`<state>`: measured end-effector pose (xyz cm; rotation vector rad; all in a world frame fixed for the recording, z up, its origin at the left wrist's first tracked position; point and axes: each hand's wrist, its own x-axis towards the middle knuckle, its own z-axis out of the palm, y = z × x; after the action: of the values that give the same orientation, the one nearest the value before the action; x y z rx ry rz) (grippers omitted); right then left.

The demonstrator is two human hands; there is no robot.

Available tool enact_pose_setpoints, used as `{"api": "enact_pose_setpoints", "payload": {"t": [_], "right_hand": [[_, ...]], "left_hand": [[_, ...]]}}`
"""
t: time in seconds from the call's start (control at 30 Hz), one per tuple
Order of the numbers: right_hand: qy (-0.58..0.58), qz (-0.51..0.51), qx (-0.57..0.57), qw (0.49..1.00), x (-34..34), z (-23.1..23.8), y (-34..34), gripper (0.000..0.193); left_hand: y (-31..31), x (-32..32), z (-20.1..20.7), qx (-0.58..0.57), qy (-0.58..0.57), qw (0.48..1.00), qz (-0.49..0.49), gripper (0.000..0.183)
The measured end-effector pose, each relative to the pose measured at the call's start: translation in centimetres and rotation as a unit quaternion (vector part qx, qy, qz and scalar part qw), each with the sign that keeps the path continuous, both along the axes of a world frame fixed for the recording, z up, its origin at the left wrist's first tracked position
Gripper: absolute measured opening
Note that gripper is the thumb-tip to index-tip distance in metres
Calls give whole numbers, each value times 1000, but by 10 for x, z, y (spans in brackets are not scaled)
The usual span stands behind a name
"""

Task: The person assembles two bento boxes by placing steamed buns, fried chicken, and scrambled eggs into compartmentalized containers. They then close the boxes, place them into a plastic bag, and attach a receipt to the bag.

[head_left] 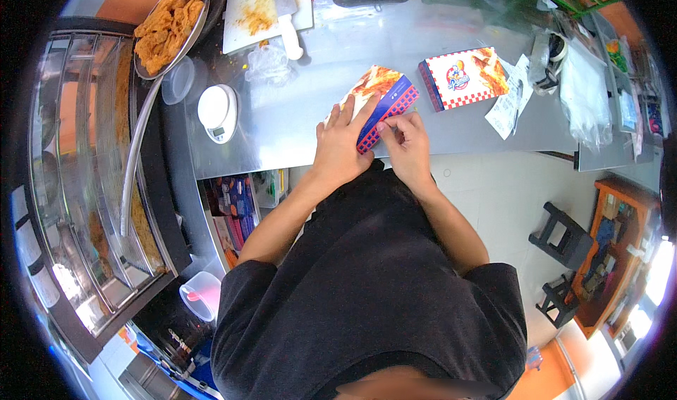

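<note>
A cardboard food box (388, 107), blue-sided with a red checked pattern and a fried-chicken picture on top, sits tilted at the counter's front edge. My left hand (341, 146) grips it from the left, fingers over the top and thumb at the near end. At the box's right side, my right hand (410, 150) has thumb and index finger pinched on the edge. What lies under my fingertips is partly hidden. To the right rests a second, similar box (462, 79), closed and lying flat.
Left on the steel counter (282, 132) are a white kitchen scale (217, 111), a cutting board (247, 9) with a knife (287, 26), and a plate of fried chicken (168, 33). Paper slips (509, 104) and plastic bags (585, 90) lie at right. A glass display case (92, 174) stands far left.
</note>
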<state>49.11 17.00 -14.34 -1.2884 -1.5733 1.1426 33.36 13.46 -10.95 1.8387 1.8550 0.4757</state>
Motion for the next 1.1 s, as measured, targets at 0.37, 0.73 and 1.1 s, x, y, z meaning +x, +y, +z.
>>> {"api": "enact_pose_setpoints", "payload": {"t": [0.37, 0.73, 1.1], "right_hand": [[-32, -14, -143, 989, -3, -55, 14, 76], [2, -79, 49, 996, 105, -4, 41, 29], [-392, -214, 150, 882, 498, -29, 213, 22]], "left_hand": [[9, -22, -5, 19, -183, 983, -5, 100], [23, 14, 68, -31, -335, 942, 4, 95], [136, 149, 16, 147, 296, 910, -250, 80]]}}
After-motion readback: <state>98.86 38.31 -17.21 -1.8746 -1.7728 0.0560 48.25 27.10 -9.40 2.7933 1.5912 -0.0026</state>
